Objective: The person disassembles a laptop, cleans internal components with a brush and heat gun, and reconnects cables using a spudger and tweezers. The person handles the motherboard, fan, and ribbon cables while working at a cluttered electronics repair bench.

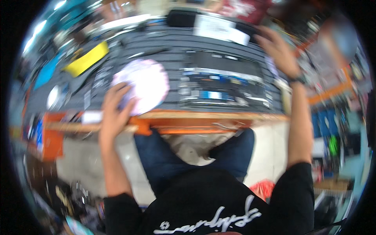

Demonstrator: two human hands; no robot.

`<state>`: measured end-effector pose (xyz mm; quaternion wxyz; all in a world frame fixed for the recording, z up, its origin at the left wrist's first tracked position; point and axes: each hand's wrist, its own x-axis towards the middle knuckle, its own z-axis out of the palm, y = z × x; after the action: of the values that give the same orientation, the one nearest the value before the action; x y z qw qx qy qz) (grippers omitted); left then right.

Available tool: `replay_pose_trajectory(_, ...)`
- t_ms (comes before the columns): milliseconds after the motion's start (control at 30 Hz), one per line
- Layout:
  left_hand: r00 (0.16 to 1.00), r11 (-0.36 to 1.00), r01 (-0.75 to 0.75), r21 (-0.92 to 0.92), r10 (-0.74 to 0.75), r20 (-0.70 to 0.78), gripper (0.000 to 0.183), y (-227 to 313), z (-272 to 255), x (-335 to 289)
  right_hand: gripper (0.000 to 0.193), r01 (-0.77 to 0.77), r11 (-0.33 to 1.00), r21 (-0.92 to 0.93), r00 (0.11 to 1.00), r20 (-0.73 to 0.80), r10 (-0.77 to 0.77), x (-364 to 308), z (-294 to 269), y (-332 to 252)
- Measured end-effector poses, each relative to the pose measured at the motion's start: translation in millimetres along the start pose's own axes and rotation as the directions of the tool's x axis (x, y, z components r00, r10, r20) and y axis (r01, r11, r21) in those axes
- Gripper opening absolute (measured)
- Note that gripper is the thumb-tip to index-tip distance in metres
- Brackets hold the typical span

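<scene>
My left hand (116, 103) rests with fingers spread at the lower left edge of a round, pale pinkish-white disc (149, 86), which looks like a mat or pad. My right hand (280, 53) reaches to the far right of the bench, its fingers stretched out beside a dark object (247, 30) and white papers (215, 28). Whether its fingertips touch the dark object is too blurred to tell. Between my hands lies an opened laptop base (223, 94), with a black battery-like block (223, 62) and blue circuit boards showing.
A ribbed grey mat (176, 43) covers the orange-edged bench. A dark pen-like tool (150, 51) lies behind the disc. Towards the left are a yellow strip (87, 59), a round shiny dish (55, 97) and small tools. Cluttered shelves (333, 129) stand to the right.
</scene>
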<state>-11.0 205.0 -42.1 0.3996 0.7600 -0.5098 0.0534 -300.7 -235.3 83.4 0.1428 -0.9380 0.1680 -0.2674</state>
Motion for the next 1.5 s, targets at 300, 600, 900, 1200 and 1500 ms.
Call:
replay_pose_trajectory(300,0.848,0.976,0.145,0.161,-0.039,-0.529,0.019,-52,-77,8,0.046,-0.339,0.912,0.230,0.925,-0.098,0.368,-192,-68,52)
replay_pose_trajectory(600,0.611,0.775,0.582,0.248,-0.215,-0.762,0.061,-176,-201,11,0.043,-0.293,0.923,0.248,0.937,-0.119,0.329,-197,-60,11)
replay_pose_trajectory(900,0.968,0.862,0.077,0.502,0.055,-0.244,0.058,-142,-149,44,0.045,-0.219,0.924,0.313,0.962,-0.087,0.257,-161,-38,-37)
replay_pose_trajectory(1200,0.962,0.803,0.038,0.594,-0.191,0.197,0.028,-148,-126,86,0.046,-0.180,0.929,0.324,0.973,-0.082,0.217,-143,-29,-76)
replay_pose_trajectory(1500,0.998,0.856,-0.037,0.516,0.008,0.058,0.038,-158,-58,215,0.048,-0.145,0.946,0.290,0.976,-0.114,0.185,-141,-35,-109)
